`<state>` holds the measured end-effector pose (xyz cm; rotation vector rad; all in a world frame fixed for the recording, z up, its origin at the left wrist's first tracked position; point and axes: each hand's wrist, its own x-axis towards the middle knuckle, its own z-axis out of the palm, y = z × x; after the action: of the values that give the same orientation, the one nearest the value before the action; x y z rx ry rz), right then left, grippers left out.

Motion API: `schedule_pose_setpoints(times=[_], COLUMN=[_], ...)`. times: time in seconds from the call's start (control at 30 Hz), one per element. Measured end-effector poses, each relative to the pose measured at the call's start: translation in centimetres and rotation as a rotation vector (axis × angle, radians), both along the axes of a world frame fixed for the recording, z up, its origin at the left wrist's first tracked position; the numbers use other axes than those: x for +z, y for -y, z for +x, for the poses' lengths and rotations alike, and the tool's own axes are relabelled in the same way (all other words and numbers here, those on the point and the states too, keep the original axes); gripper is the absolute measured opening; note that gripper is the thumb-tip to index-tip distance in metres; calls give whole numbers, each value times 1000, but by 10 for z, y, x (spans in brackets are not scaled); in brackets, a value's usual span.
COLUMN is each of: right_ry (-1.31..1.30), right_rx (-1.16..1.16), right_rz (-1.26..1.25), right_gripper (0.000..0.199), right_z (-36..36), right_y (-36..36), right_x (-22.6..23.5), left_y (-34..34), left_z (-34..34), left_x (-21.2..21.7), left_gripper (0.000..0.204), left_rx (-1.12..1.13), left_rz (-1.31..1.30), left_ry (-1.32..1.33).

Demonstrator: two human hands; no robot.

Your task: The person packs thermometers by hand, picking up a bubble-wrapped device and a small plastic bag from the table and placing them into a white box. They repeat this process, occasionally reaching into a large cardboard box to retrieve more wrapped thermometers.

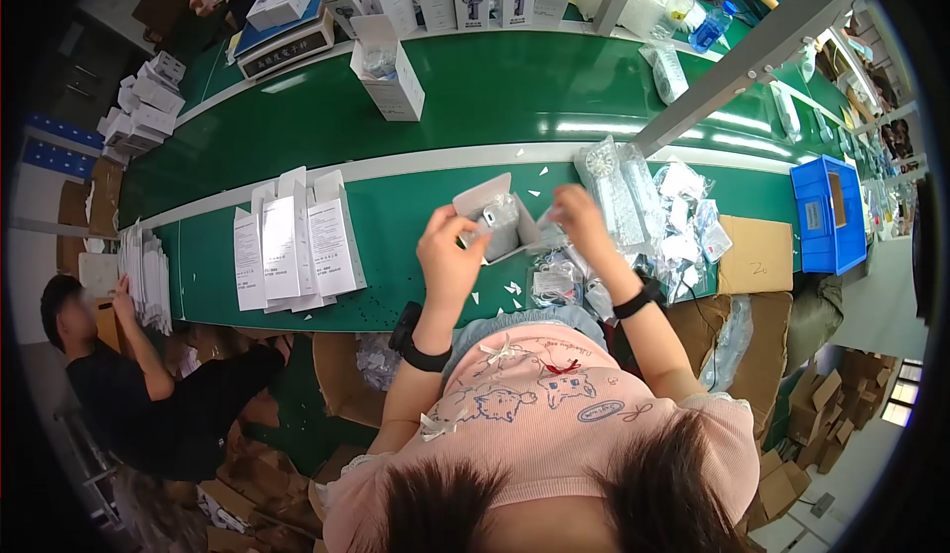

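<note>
An open white carton (pixel 514 246) stands on the green table in front of me, its flaps raised. Inside it lies a grey item in clear plastic (pixel 500 219); its kind I cannot make out. My left hand (pixel 448 261) grips the carton's left side, thumb and fingers bent round the edge. Just past the right flap is my right hand (pixel 582 225), its fingers curled together; what they pinch, if anything, is too small to tell. Close to my right wrist lie small bagged parts (pixel 556 284) and long bubble-wrapped packs (pixel 616 192).
Flattened white cartons (pixel 292 241) lie at the left. More bagged parts (pixel 688 222), a cardboard sheet (pixel 755 256) and a blue bin (pixel 829 215) are at the right. Across the rail, an open filled carton (pixel 389 83) stands on the green conveyor (pixel 485 78). A co-worker (pixel 129 375) sits at the left.
</note>
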<state>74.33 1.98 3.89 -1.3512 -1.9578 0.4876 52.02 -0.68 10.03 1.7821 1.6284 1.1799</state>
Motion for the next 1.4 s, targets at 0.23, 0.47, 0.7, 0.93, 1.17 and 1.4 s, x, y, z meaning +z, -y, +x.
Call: schedule_pose_setpoints(times=[0.23, 0.47, 0.7, 0.93, 1.17, 1.4], right_ry=[-511, 369, 96, -146, -452, -429], right_rx=[118, 654, 438, 538, 94, -118], right_rz=[270, 157, 258, -454, -165, -99], right_gripper=[18, 27, 70, 89, 78, 84], right_z=[-15, -55, -27, -40, -5, 30], right_y=[9, 9, -1, -22, -133, -198], right_x=[112, 86, 72, 18, 47, -22], left_y=[-11, -15, -21, -19, 34, -3], left_z=[-3, -5, -84, -130, -31, -47], left_x=[1, -6, -37, -95, -60, -63], left_gripper=[21, 21, 50, 67, 71, 80], left_rx=[95, 61, 272, 474, 130, 138], left_rz=[-122, -169, 150, -346, -360, -360], left_ry=[78, 86, 132, -993, -753, -303])
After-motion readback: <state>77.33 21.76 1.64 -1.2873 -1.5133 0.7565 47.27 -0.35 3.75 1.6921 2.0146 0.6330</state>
